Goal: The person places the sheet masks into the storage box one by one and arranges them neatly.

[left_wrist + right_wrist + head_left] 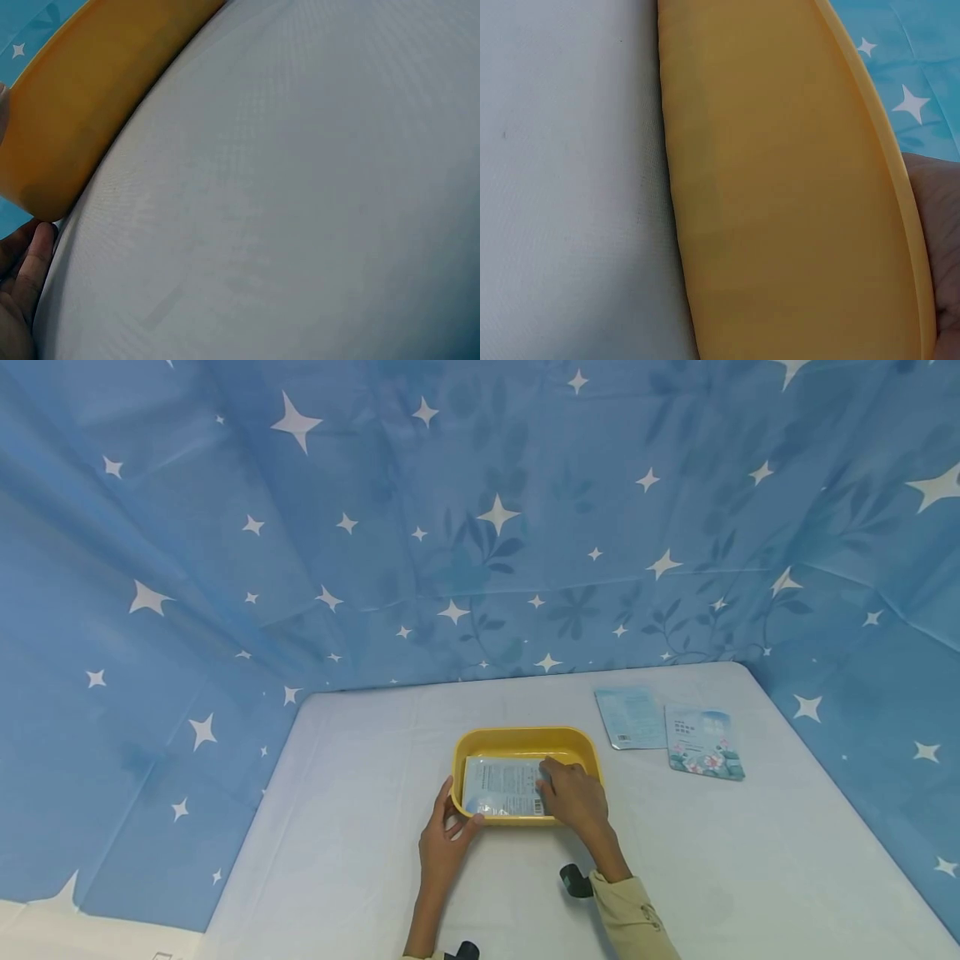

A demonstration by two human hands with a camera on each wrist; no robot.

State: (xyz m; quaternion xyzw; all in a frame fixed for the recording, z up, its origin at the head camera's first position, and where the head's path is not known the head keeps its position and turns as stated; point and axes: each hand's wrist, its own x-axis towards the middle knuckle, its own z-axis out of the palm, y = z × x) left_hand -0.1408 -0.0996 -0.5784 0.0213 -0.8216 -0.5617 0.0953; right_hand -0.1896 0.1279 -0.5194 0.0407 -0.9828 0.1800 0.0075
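A yellow plastic tray [517, 739] with raised walls stands on the table. My left hand [444, 847] holds its near left corner, thumb at the front rim and fingers round the side; in the left wrist view, fingers [37, 259] sit low against the tray's base. Inside the tray lies a pale blue sheet mask packet [501, 785], printed with small text and a barcode. My right hand [573, 793] reaches over the front right rim and grips the packet's right edge with curled fingers and thumb. The tray wall [787, 180] hides most of this hand in the right wrist view.
Right of the tray, farther back, lie a light blue packet [630, 717] with its text side up and a flowered packet [703, 743] beside it. A white cloth covers the table [360, 777]. Blue star-patterned curtains [420, 568] hang behind and at both sides.
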